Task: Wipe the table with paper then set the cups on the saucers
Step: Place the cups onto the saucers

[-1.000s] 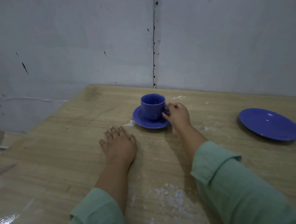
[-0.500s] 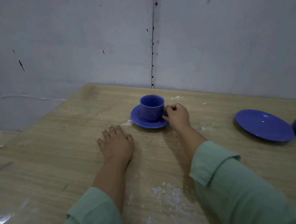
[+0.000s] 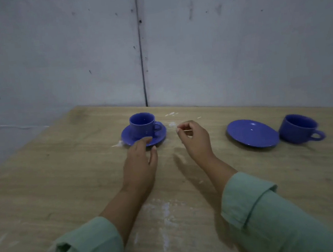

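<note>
With one blue cup (image 3: 142, 124) sitting on its saucer (image 3: 144, 138), the empty, loosely curled right hand (image 3: 193, 139) and open left hand (image 3: 140, 165) are hovering over the surface (image 3: 64, 176), the far-right cup (image 3: 299, 128) likely needing lifting onto the bare saucer (image 3: 252, 132).

Both arms are in loose pale mint-green sleeves, kinda linen-looking fabric. The left sleeve (image 3: 88, 249) is bunched and rumpled at the cuff, while the right sleeve (image 3: 272, 223) has a neat wide folded-back cuff with a visible seam. Left hand (image 3: 140, 165) and right hand (image 3: 195, 141) are bare, forearms uncovered, short nails.
</note>
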